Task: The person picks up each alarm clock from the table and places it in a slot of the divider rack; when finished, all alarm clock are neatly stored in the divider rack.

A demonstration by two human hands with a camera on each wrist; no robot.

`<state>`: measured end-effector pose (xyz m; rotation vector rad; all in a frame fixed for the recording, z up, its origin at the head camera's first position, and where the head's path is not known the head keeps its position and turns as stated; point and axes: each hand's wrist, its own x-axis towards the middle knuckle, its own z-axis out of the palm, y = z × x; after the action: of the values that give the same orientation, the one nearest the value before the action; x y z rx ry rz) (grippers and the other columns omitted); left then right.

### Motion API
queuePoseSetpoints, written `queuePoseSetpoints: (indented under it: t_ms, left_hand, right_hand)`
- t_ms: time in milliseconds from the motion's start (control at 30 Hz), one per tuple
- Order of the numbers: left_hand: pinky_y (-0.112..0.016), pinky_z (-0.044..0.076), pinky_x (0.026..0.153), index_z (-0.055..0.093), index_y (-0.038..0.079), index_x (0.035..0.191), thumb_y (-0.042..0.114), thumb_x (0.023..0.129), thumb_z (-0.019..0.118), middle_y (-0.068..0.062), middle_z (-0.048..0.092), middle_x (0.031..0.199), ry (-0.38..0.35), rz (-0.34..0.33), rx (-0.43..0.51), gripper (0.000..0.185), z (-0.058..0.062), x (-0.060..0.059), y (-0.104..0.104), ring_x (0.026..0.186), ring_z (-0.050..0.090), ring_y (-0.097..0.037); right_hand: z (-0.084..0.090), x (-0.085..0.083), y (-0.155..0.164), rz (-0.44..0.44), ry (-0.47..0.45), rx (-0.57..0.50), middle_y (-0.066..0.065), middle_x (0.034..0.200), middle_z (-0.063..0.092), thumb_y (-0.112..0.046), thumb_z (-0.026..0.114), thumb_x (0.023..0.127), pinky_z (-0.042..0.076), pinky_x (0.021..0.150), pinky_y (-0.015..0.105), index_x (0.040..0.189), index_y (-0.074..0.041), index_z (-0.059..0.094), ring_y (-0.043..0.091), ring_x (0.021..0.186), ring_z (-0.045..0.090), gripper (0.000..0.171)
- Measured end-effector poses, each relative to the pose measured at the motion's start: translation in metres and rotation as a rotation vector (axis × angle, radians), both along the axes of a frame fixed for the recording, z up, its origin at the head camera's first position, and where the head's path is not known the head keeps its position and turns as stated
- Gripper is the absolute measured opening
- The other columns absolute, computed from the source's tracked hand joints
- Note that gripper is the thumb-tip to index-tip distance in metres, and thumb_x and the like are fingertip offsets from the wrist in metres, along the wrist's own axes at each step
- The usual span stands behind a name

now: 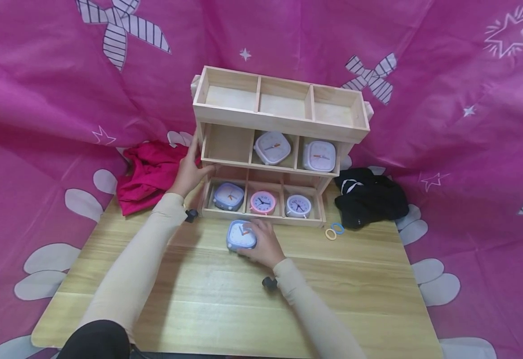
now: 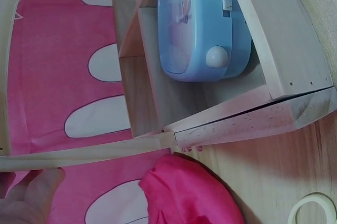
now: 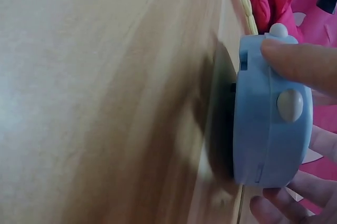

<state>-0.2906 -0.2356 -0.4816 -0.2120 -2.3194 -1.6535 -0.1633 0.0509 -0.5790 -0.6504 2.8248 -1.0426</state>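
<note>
Head view. Wooden table (image 1: 198, 299) against pink patterned cloth (image 1: 41, 99). Three-tier wooden shelf unit (image 1: 279, 119) at the table's far edge, three compartments per tier. Top tier: nothing visible inside. Middle tier: white square clock (image 1: 272, 147) in centre compartment, second white square clock (image 1: 319, 156) in right compartment. Bottom tier: blue-grey clock (image 1: 228, 196) left, pink round clock (image 1: 263, 202) centre, white round clock (image 1: 298, 206) right. Right hand (image 1: 266, 244) curled over a blue clock (image 1: 241, 235), gripping it on the table just in front of the bottom tier; dial tilted up toward the camera. Left hand (image 1: 189, 172) resting on the shelf unit's left end at the middle tier, fingers laid along the wood, nothing grasped. Red garment (image 1: 149, 172) heaped left of the shelf, black garment (image 1: 369, 197) right of it, two small rings (image 1: 334, 231), one yellow, one blue, beside the black garment.

Left wrist view. Fingertip (image 2: 37, 187) against a pale wooden slat (image 2: 89, 153). Blue clock in shelf (image 2: 202, 26) seen from its side inside a compartment. Red cloth (image 2: 189, 192) below.

Right wrist view. Gripped clock (image 3: 268, 110) seen edge-on, standing on its rim on the tabletop (image 3: 105, 97), thin axis lying level, back toward the table's open expanse, face toward the hand. Fingers (image 3: 300, 63) curled round top and bottom of the case, pinching it.
</note>
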Motion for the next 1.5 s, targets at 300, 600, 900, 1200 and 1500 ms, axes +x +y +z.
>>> queuePoseSetpoints:
  t_ms: [300, 600, 900, 1200, 1500]
  left_hand:
    - [-0.054, 0.041, 0.126, 0.011, 0.039, 0.172, 0.001, 0.087, 0.087, -0.020, 0.044, 0.168, -0.007, 0.012, -0.029, 0.120, -0.001, -0.002, 0.000, 0.154, 0.045, -0.039]
    - [-0.054, 0.039, 0.128, 0.011, 0.040, 0.172, 0.000, 0.087, 0.087, -0.021, 0.040, 0.170, 0.002, 0.032, -0.063, 0.121, 0.001, -0.001, -0.002, 0.154, 0.044, -0.041]
    - [-0.057, 0.041, 0.126, 0.012, 0.040, 0.172, 0.000, 0.088, 0.086, -0.021, 0.041, 0.169, -0.007, 0.023, -0.049, 0.119, 0.000, 0.000, -0.003, 0.153, 0.045, -0.041]
    - [-0.055, 0.042, 0.125, 0.012, 0.041, 0.172, -0.003, 0.087, 0.085, -0.021, 0.040, 0.169, -0.003, 0.013, -0.025, 0.120, -0.001, 0.001, -0.001, 0.154, 0.044, -0.041]
    - [-0.059, 0.045, 0.122, 0.012, 0.024, 0.174, -0.012, 0.088, 0.076, -0.030, 0.040, 0.166, 0.022, 0.036, -0.102, 0.113, -0.001, 0.002, -0.002, 0.150, 0.046, -0.047]
  right_hand:
    - [0.005, 0.011, 0.010, 0.148, -0.143, -0.025, 0.008, 0.156, 0.051, -0.032, 0.098, 0.076, 0.044, 0.125, 0.050, 0.146, -0.018, 0.063, 0.030, 0.146, 0.049, 0.080]
    - [0.002, 0.018, 0.012, 0.236, -0.113, 0.014, 0.004, 0.148, 0.059, -0.039, 0.101, 0.070, 0.048, 0.121, 0.047, 0.146, -0.022, 0.064, 0.024, 0.140, 0.051, 0.086]
    - [0.028, 0.009, 0.000, 0.239, 0.023, 0.034, 0.001, 0.145, 0.065, -0.041, 0.101, 0.069, 0.048, 0.120, 0.050, 0.108, -0.024, 0.064, 0.027, 0.140, 0.054, 0.057]
    - [0.102, -0.035, -0.023, 0.256, 0.337, -0.108, 0.010, 0.156, 0.059, -0.039, 0.101, 0.069, 0.053, 0.115, 0.049, 0.092, -0.016, 0.060, 0.029, 0.138, 0.056, 0.052]
    - [0.141, -0.073, -0.050, 0.091, 0.515, -0.362, 0.014, 0.155, 0.060, -0.031, 0.102, 0.070, 0.046, 0.119, 0.044, 0.094, -0.010, 0.056, 0.028, 0.136, 0.054, 0.055]
